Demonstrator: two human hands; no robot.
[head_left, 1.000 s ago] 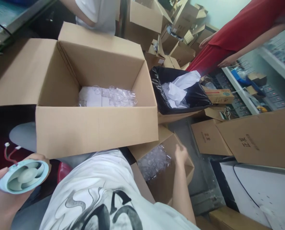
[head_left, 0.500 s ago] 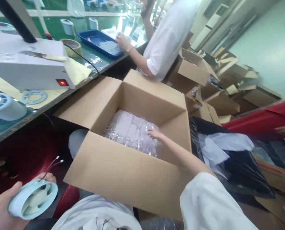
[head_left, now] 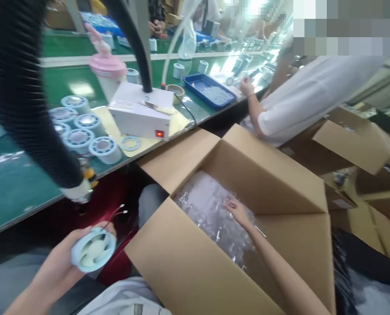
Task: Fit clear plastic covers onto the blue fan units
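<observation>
While gripping fan (head_left: 93,251), left hand (head_left: 65,262) raised.

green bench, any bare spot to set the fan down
Bare green bench lies left of the black hose end. By the white machine blue fan housings crowd it. The left hand holds the fan.

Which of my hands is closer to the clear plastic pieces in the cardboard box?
Right. Your right hand rests on the clear plastic pieces inside the cardboard box; your left hand is outside it, holding a small fan.
</observation>
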